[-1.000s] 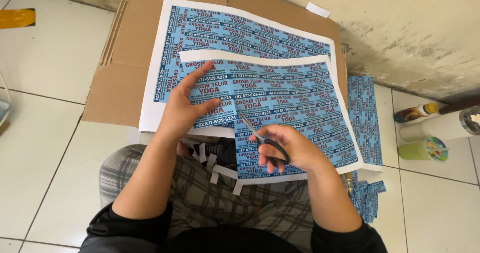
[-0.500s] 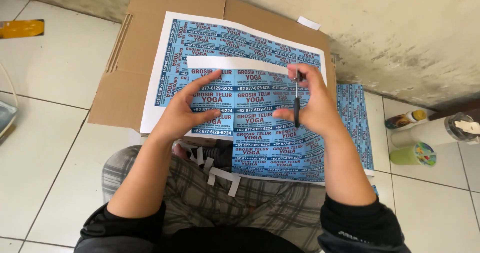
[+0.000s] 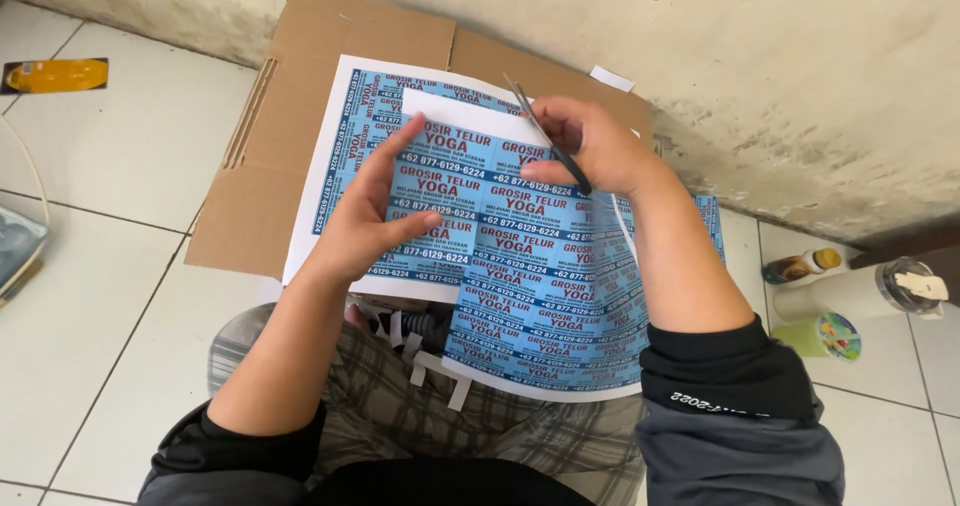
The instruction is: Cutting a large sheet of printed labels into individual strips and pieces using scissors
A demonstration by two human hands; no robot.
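A flattened brown cardboard sheet (image 3: 250, 186) lies on the white tiled floor (image 3: 90, 306) against a stained wall, filling the upper middle of the frame. On it rests a white-bordered sheet of blue printed labels (image 3: 350, 136), mostly covered. Above that, at the centre, the person holds a second blue printed label sheet (image 3: 540, 296), whose lower edge hangs over the plaid-trousered lap. The left hand (image 3: 375, 221) lies flat on this sheet, fingers spread, thumb pressing it down. The right hand (image 3: 590, 146) is curled around thin dark scissors (image 3: 545, 131); their handles are hidden in the fist, and whether the blades are apart cannot be told. White paper strips (image 3: 425, 351) peek out beneath the sheet. At right, a white tumbler (image 3: 860, 291) is partly cut off.
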